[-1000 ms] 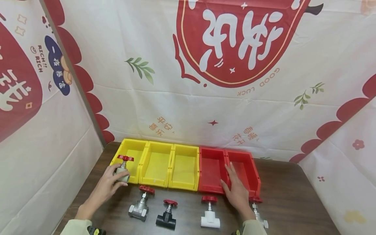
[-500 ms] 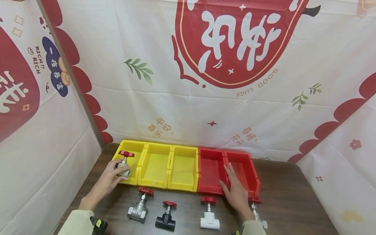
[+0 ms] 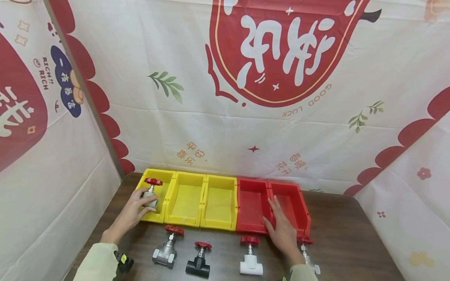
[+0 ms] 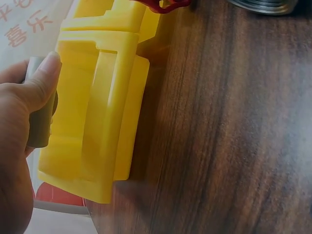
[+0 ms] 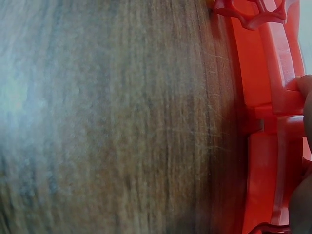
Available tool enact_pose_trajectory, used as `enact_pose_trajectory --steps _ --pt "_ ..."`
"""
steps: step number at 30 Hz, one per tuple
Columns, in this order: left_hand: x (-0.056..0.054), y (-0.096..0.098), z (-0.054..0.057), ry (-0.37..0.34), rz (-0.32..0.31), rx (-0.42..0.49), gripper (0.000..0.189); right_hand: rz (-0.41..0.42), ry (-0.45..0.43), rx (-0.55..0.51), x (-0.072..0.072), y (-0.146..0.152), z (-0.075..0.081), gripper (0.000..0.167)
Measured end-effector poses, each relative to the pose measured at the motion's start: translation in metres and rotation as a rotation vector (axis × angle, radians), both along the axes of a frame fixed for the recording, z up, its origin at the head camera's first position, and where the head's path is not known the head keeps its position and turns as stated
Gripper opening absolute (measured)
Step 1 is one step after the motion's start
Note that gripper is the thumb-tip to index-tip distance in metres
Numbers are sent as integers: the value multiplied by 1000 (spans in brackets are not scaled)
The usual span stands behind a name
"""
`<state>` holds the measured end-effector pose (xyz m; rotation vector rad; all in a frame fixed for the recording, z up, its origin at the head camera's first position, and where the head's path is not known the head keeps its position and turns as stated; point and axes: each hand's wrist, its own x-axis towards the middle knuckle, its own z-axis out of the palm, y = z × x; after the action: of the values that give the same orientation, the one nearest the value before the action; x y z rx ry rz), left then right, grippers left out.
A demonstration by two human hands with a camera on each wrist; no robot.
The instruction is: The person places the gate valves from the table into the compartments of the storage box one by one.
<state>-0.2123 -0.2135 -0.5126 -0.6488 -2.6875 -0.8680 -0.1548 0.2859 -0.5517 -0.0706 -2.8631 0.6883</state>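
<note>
My left hand (image 3: 133, 208) grips a grey valve (image 3: 150, 197) by its pipe body, its red handwheel upward, over the leftmost yellow bin (image 3: 159, 216). In the left wrist view, thumb and fingers pinch the grey body (image 4: 40, 122) beside the wall of the yellow bin (image 4: 109, 126). My right hand (image 3: 283, 230) rests with extended fingers on the divider between the two red bins. At the edge of the right wrist view, fingertips (image 5: 306, 87) touch the rim of a red bin (image 5: 287, 97).
In front of the bins stand a metal valve (image 3: 165, 253), a black valve (image 3: 198, 266), a white valve (image 3: 251, 264) and another metal valve (image 3: 306, 257), each with a red handwheel. Further yellow bins (image 3: 186, 222) continue the row. A printed cloth (image 3: 211, 128) hangs behind the wooden table (image 3: 344, 234).
My left hand has moved slightly forward and right with the grey valve, further over the leftmost yellow bin. The right hand stays on the red bins.
</note>
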Motion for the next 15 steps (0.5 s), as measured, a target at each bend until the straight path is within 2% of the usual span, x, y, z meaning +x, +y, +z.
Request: enact_pose_trajectory --steps 6,15 --pt "-4 1 0 -60 13 -8 34 2 15 4 1 0 0 98" --pt "-9 2 -6 -63 37 -50 34 15 26 3 1 0 -1 97"
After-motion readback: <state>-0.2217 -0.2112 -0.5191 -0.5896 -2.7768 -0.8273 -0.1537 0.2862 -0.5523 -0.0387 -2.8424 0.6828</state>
